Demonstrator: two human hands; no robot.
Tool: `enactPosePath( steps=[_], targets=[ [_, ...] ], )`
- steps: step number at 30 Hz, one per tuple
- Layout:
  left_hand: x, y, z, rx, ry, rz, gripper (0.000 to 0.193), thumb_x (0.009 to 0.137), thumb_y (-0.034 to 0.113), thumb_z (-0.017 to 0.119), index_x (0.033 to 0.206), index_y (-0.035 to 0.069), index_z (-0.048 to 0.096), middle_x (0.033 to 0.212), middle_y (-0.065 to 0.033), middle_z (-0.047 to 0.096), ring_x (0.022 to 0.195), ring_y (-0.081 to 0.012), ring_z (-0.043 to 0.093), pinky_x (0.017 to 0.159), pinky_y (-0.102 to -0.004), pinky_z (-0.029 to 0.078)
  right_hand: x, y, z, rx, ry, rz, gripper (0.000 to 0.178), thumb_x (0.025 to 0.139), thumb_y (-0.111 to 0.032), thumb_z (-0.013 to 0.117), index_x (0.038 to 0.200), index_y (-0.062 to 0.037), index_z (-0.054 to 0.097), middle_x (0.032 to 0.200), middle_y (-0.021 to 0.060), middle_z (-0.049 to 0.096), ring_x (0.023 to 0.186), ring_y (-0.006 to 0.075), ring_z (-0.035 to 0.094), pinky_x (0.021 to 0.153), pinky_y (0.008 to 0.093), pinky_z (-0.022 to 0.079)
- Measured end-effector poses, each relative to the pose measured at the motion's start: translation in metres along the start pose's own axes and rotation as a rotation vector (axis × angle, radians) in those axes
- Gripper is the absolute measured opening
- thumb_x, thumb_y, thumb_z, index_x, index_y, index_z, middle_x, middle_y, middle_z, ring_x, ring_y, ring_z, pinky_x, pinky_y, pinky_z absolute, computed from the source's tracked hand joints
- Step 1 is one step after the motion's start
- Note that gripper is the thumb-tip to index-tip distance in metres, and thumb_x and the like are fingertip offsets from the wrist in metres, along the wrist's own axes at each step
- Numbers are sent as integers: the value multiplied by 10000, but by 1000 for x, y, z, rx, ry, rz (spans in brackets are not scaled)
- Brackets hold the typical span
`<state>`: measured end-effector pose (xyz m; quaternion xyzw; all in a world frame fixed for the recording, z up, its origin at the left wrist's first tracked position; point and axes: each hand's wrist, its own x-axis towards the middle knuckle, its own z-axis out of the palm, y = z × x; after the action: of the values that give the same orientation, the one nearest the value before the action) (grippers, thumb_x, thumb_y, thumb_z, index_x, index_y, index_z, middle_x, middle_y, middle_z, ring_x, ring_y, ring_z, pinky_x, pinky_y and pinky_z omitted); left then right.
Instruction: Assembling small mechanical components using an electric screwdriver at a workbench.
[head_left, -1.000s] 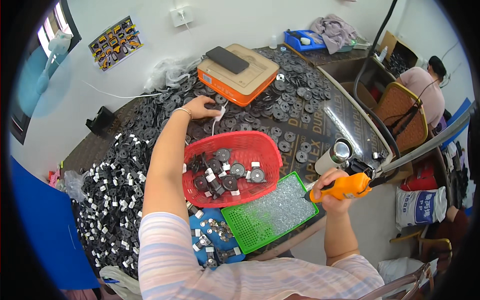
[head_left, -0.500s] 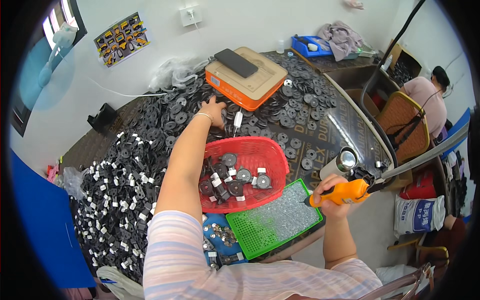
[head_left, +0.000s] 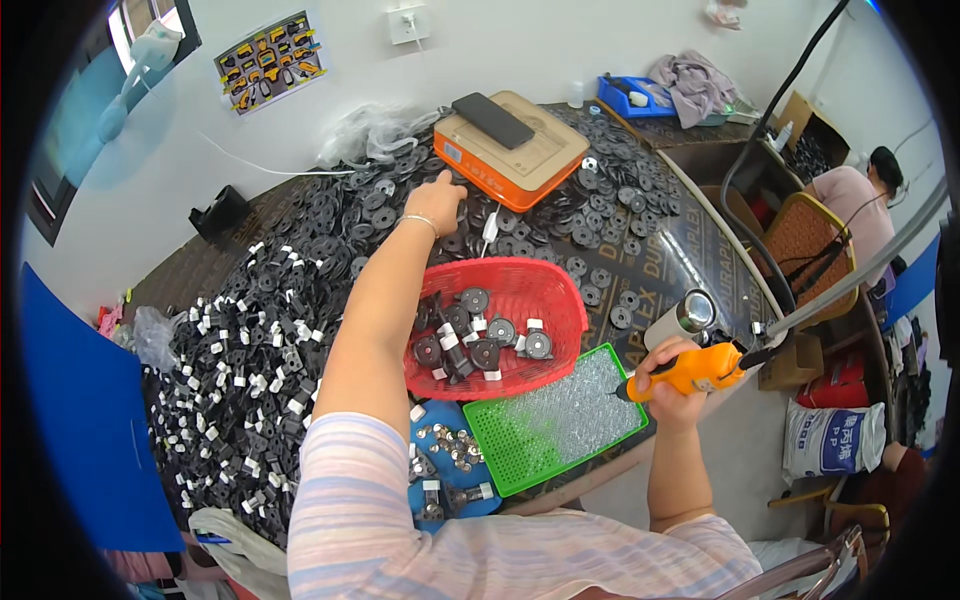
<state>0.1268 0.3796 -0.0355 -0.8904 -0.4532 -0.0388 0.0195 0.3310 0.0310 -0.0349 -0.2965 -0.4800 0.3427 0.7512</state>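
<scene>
Left hand (head_left: 437,203), with a thin bracelet at the wrist, is stretched out over a broad pile of flat, round black plastic discs (head_left: 378,200), its fingers turned down among them; whether they grip one cannot be told.

Farthest left on the dark, printed tabletop lies a big heap of small black plastic parts with white ends (head_left: 240,390). Next, partly behind the left arm, comes a blue dish (head_left: 431,408) holding small silvery metal pieces (head_left: 458,448) and a few black-and-white parts. Touching the forearm, a red woven-look plastic basket (head_left: 545,285) contains several round black assemblies with white ends (head_left: 484,353). Beyond it, an orange box with a tan lid (head_left: 550,150) bears a flat black phone (head_left: 493,120). Just right of the dish, a green perforated plastic tray (head_left: 505,450) is partly covered with small silvery screws (head_left: 585,400).

Farther right, beside a shiny metal bottle (head_left: 675,318), the right hand (head_left: 680,408) is wrapped firmly around an orange handheld power screwdriver (head_left: 710,369), its dark tip pointing left over the screws.
</scene>
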Motion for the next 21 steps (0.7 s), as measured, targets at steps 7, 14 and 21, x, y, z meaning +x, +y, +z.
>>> enactPosePath(
  steps=[7,14,21],
  targets=[
    [-45,-9,-73,-97,223,40,438,592,145,695,1021,173,614,1178,-121,493,977,-348,574,846,-407,482,-17,-8,8,33,60,13,311,685,15,679,941,30,503,879,136,520,634,203,574,570,280,481],
    [-201,-36,-134,-67,285,93,431,596,123,676,1020,165,612,1251,-119,475,970,-351,573,811,-401,489,-29,-12,32,101,41,47,343,700,-70,713,966,14,512,866,129,527,634,195,566,582,281,478],
    [-403,-31,-97,-199,167,-125,386,583,96,691,959,130,613,1198,-137,495,925,-345,588,764,-379,504,-40,-7,67,125,-73,81,306,750,-82,654,994,6,490,894,121,492,661,189,534,590,287,460]
  ],
)
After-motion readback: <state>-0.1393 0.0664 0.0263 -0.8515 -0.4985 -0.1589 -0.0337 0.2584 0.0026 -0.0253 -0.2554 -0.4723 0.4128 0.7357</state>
